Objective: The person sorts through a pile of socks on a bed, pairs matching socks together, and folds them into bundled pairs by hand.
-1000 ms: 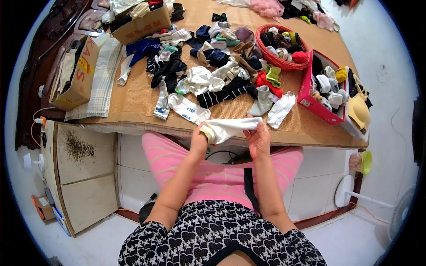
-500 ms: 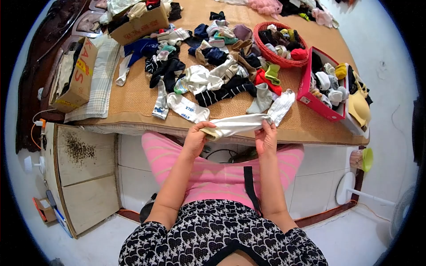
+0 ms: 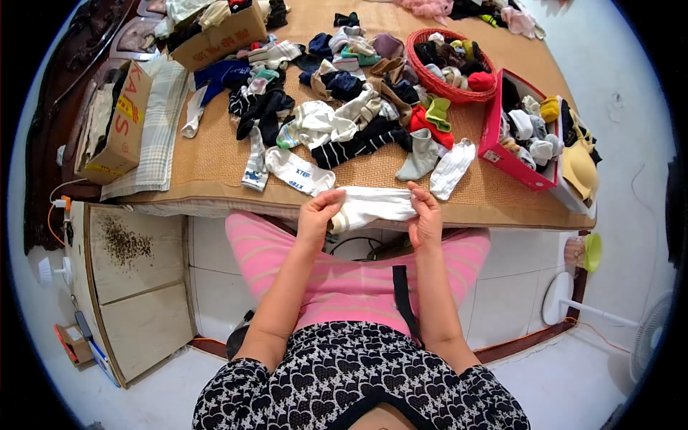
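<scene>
A white sock [image 3: 376, 205] is stretched sideways between my two hands, above my lap at the bed's front edge. My left hand [image 3: 316, 216] pinches its cuff end, which has a yellowish edge. At the other end my right hand [image 3: 424, 218] grips the sock between thumb and fingers. Just beyond lie a white sock with blue lettering [image 3: 297, 172], a ribbed white sock [image 3: 453, 169] and a grey sock [image 3: 419, 156]. A patterned sock [image 3: 255, 162] is to their left. Behind them spreads a heap of mixed socks [image 3: 322, 125].
A red basket [image 3: 438, 89] and a pink box [image 3: 517, 172] of socks stand at the right, beside a beige bra [image 3: 579, 168]. Two cardboard boxes [image 3: 123, 132] with cloth are at the left. A wooden cabinet [image 3: 140, 301] stands below the bed's left side.
The white sock has been turned and spread wider between my hands, and its ribbed side now shows. My hands keep hold of its ends. The view has shifted slightly.
</scene>
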The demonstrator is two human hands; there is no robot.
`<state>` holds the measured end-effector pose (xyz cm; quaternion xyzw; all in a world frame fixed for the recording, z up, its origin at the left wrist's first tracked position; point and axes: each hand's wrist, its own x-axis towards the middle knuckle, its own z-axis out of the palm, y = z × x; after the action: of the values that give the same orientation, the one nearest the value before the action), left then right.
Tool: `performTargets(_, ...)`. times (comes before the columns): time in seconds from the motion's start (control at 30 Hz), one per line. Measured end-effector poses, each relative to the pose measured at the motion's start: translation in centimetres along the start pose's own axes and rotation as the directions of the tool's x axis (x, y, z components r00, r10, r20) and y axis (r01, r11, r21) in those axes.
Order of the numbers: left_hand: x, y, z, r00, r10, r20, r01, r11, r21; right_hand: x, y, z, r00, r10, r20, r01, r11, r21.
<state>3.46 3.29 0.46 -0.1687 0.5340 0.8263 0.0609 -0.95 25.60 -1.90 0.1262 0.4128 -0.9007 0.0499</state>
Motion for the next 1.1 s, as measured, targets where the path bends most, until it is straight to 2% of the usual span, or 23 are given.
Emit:
performTargets(0.03, 0.1, 0.1, 0.1, 0.994, 0.110, -0.010, -0.110, 0.994, 0.023, 0.1, -0.1, -0.1, 1.000, -0.011, -0.026, 0.011, 1.000, 0.008)
performTargets(0.07, 0.1, 0.2, 0.1, 0.994, 0.110, -0.010, -0.110, 0.994, 0.023, 0.2, -0.2, -0.2, 1.000, -0.011, -0.026, 0.011, 1.000, 0.007)
performTargets(0.13, -0.2, 1.1, 0.5, 0.988, 0.143, 0.051, -0.148, 0.985, 0.092, 0.4, -0.3, -0.3, 0.988, -0.154, -0.031, 0.150, 0.982, -0.114)
performTargets(0.27, 0.1, 1.1, 0.6, 0.975, 0.203, 0.091, -0.217, 0.959, 0.182, 0.5, -1.3, 0.5, 0.968, -0.251, 0.024, 0.250, 0.941, -0.230)
performTargets(0.33, 0.4, 0.9, 0.4, 0.940, 0.321, 0.115, -0.341, 0.864, 0.371, 0.4, -2.2, 1.7, 0.938, -0.320, 0.131, 0.345, 0.839, -0.420)
performTargets(0.37, 0.7, 0.9, 0.2, 0.921, 0.359, 0.153, -0.387, 0.791, 0.474, 1.5, -1.3, 0.7, 0.922, -0.341, 0.182, 0.387, 0.802, -0.455)
performTargets(0.4, 0.9, 0.9, 0.2, 0.921, 0.358, 0.154, -0.387, 0.791, 0.474, 2.1, -0.7, 0.5, 0.922, -0.342, 0.180, 0.386, 0.803, -0.455)
performTargets(0.47, 1.4, 0.9, 0.6, 0.956, 0.293, 0.017, -0.216, 0.663, 0.716, 3.1, 0.2, -0.1, 0.997, -0.075, 0.001, 0.066, 0.872, -0.484)
performTargets(0.5, 1.3, 0.6, 0.9, 0.912, 0.410, 0.013, -0.242, 0.510, 0.825, 3.2, 0.3, -0.2, 0.998, -0.003, -0.057, -0.027, 0.850, -0.526)
performTargets(0.53, 1.1, 0.3, 1.0, 0.912, 0.411, 0.014, -0.242, 0.509, 0.826, 3.4, 0.5, -0.3, 0.998, -0.004, -0.056, -0.026, 0.851, -0.524)
performTargets(0.6, 0.6, -0.2, 1.4, 0.783, 0.599, 0.166, -0.315, 0.153, 0.937, 3.4, 0.9, -0.6, 0.992, -0.063, -0.106, -0.019, 0.766, -0.642)
performTargets(0.63, 0.4, -0.5, 1.4, 0.766, 0.596, 0.238, -0.362, 0.094, 0.928, 3.7, 1.7, -0.9, 0.987, -0.131, -0.088, 0.042, 0.757, -0.652)
performTargets(0.67, 0.3, -0.7, 1.6, 0.771, 0.590, 0.241, -0.362, 0.095, 0.927, 3.8, 2.0, -1.2, 0.987, -0.129, -0.096, 0.036, 0.757, -0.652)
performTargets(0.73, 0.2, -0.8, 1.9, 0.764, 0.492, 0.417, -0.501, 0.046, 0.864, 3.8, 2.0, -0.3, 0.973, -0.227, -0.052, 0.046, 0.408, -0.912)
performTargets(0.77, 0.3, -1.6, 1.4, 0.789, 0.455, 0.413, -0.482, 0.042, 0.875, 3.9, 2.2, -0.2, 0.966, -0.258, -0.021, 0.075, 0.359, -0.930)
performTargets(0.8, 0.3, -1.9, 1.0, 0.788, 0.453, 0.416, -0.483, 0.039, 0.874, 4.3, 2.3, -0.4, 0.966, -0.259, -0.023, 0.075, 0.362, -0.929)
performTargets(0.87, 0.2, -2.3, -0.1, 0.829, 0.356, 0.433, -0.432, -0.086, 0.898, 5.2, 2.2, -1.1, 0.992, -0.082, -0.095, -0.024, 0.622, -0.783)
performTargets(0.9, -0.2, -2.0, -0.2, 0.845, 0.336, 0.416, -0.419, -0.066, 0.905, 5.3, 1.5, -1.2, 0.977, -0.190, -0.098, 0.037, 0.602, -0.798)
performTargets(0.93, -0.3, -2.1, -0.6, 0.846, 0.332, 0.416, -0.418, -0.069, 0.906, 5.4, 1.1, -1.4, 0.969, -0.222, -0.105, 0.067, 0.650, -0.757)
performTargets(1.0, -0.4, -2.2, -1.2, 0.845, 0.331, 0.420, -0.424, -0.064, 0.903, 5.6, 0.9, -2.1, 0.968, -0.192, -0.164, 0.037, 0.749, -0.662)
performTargets(1.03, -0.4, -1.8, -1.2, 0.845, 0.328, 0.421, -0.424, -0.069, 0.903, 5.6, 0.8, -2.3, 0.972, -0.119, -0.201, -0.035, 0.777, -0.628)
performTargets(1.1, -0.4, -1.0, -1.0, 0.804, 0.378, 0.460, -0.473, -0.064, 0.879, 5.3, 0.9, -1.8, 0.973, -0.138, -0.186, -0.010, 0.778, -0.628)
